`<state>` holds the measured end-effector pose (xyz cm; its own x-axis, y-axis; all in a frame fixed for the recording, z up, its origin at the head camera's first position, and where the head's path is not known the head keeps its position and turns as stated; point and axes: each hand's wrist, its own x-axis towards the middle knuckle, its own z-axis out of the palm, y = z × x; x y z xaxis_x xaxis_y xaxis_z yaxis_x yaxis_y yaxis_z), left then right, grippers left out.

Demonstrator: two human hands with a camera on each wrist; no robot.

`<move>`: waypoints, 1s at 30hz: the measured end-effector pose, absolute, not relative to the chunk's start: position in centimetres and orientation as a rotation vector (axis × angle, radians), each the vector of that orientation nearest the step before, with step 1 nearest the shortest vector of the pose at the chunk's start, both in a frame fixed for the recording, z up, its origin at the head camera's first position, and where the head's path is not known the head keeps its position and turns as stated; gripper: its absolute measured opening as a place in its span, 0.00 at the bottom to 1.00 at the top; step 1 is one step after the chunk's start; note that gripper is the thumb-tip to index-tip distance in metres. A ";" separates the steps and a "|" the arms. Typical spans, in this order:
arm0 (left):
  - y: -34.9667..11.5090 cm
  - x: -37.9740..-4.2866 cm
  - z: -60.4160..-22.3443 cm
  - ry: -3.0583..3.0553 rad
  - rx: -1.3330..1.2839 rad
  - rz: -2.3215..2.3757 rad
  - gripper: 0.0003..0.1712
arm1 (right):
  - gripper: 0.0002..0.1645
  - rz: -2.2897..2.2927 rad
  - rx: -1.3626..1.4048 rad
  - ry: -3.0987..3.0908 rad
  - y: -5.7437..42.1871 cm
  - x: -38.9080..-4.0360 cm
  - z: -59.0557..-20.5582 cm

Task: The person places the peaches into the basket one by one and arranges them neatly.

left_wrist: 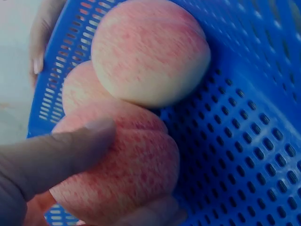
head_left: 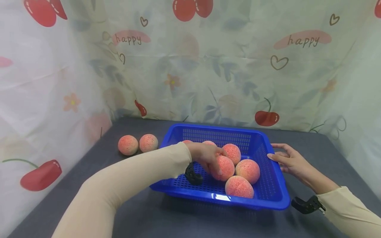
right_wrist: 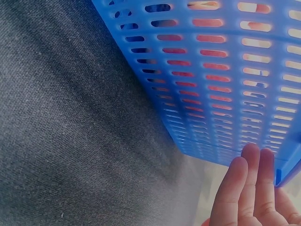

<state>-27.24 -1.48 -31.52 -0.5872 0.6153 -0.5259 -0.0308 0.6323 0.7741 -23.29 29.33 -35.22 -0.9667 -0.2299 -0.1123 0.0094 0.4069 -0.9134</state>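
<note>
A blue plastic basket point(head_left: 193, 195) with slotted walls holds several pink and cream peaches. My left hand point(head_left: 206, 156) reaches inside and grips one peach point(head_left: 225, 169). In the left wrist view, the thumb lies across that peach point(left_wrist: 141, 160) and fingertips show beneath it. Another peach point(left_wrist: 150, 52) sits just beyond, with the basket's perforated floor point(left_wrist: 235, 146) to the right. At the right side of the basket, my right hand point(head_left: 293, 162) holds the rim, thumb over the edge. Its fingers point(right_wrist: 251, 174) lie against the outside wall in the right wrist view.
Two more peaches point(head_left: 128, 145) lie side by side on the dark table point(head_left: 143, 211), left of the basket. A patterned curtain point(head_left: 190, 76) hangs behind and along both sides. My left forearm crosses the basket's left edge.
</note>
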 end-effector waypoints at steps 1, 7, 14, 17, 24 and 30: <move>-1.5 -27.3 -31.6 1.995 0.462 0.970 0.33 | 0.43 -1.589 -0.194 2.442 29.3 -23.3 -35.2; -1.4 -27.3 -31.8 1.994 0.469 0.928 0.35 | 0.44 -1.586 -0.191 2.452 29.3 -23.3 -35.3; -1.3 -27.4 -32.1 2.030 0.423 0.881 0.35 | 0.43 -1.588 -0.200 2.447 29.3 -23.2 -35.2; -1.3 -27.3 -32.1 2.026 0.419 0.887 0.34 | 0.43 -1.591 -0.202 2.449 29.3 -23.2 -35.2; -1.2 -27.4 -32.3 2.031 0.438 0.885 0.31 | 0.43 -1.603 -0.204 2.440 29.3 -23.1 -35.1; -1.3 -27.4 -32.5 2.039 0.439 0.885 0.32 | 0.44 -1.599 -0.203 2.440 29.2 -23.2 -35.0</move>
